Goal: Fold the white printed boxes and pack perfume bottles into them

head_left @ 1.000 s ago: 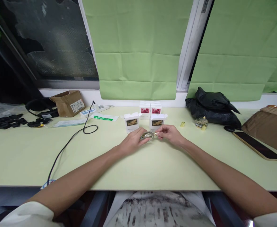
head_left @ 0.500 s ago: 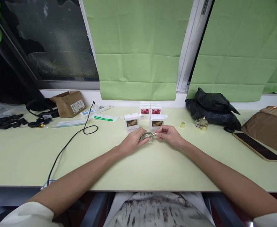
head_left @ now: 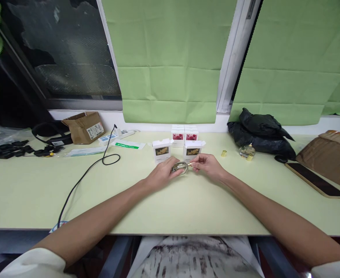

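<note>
A small clear glass bottle [head_left: 181, 168], like a perfume bottle, lies tilted on its side above the table with its gold neck toward the right. My left hand [head_left: 164, 172] is closed around its body. The fingertips of my right hand [head_left: 206, 166] pinch the gold neck; what exactly lies under them is partly hidden. Just behind my hands stand two white boxes with dark-and-gold pictures, the left box [head_left: 161, 151] and the right box [head_left: 191, 150], their top flaps up. A loose gold cap [head_left: 223, 153] rests right of my right hand.
Behind are white boxes with pink pictures [head_left: 184, 135]. On the right are a second glass bottle [head_left: 247, 151], black plastic bags [head_left: 259, 133], a phone [head_left: 315, 179] and a cardboard box [head_left: 330, 158]. A black cable [head_left: 83, 178] crosses the left side, near an open carton [head_left: 84, 127].
Almost nothing differs. Both hands stay at the bottle, with at most a very slight shift of the fingers.
</note>
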Motion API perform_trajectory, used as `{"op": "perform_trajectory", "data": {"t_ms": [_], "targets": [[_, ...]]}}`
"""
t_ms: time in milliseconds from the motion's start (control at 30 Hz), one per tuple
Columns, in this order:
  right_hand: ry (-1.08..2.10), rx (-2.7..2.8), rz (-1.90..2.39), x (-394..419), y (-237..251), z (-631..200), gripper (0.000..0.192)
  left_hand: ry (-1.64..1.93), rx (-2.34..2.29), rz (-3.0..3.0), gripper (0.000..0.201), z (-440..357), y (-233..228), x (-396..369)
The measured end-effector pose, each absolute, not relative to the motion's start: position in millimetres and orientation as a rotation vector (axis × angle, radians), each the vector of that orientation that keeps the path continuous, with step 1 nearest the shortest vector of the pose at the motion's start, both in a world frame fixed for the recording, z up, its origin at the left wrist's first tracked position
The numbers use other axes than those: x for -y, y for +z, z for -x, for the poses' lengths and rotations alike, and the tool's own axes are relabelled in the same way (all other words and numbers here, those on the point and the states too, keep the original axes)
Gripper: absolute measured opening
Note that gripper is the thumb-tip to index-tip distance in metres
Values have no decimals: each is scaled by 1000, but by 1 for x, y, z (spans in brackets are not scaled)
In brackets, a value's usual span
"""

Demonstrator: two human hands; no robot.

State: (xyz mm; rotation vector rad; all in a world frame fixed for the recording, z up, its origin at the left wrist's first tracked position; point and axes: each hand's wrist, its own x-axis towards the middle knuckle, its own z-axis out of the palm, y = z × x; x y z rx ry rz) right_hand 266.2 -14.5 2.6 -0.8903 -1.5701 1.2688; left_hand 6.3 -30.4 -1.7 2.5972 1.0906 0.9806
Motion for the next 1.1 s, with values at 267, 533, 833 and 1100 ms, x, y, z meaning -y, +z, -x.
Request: {"op": "perform_trajectory", "data": {"t_ms": [267,533,833,1100], "targets": [[1360,1548,914,12,0,-270,49,952,-1060,-2643,28,-6,-3,29],[1243,1580,895,16,3,-265,49,985,-1079,-2615,27,-6,-3,31],[1363,1522,898,14,3,-268,49,992,-1074,-2650,27,-7,-2,31],[1259,1615,910,16,9,-265,49,1009,-1066,-2624,25,-7,-2,32]]}}
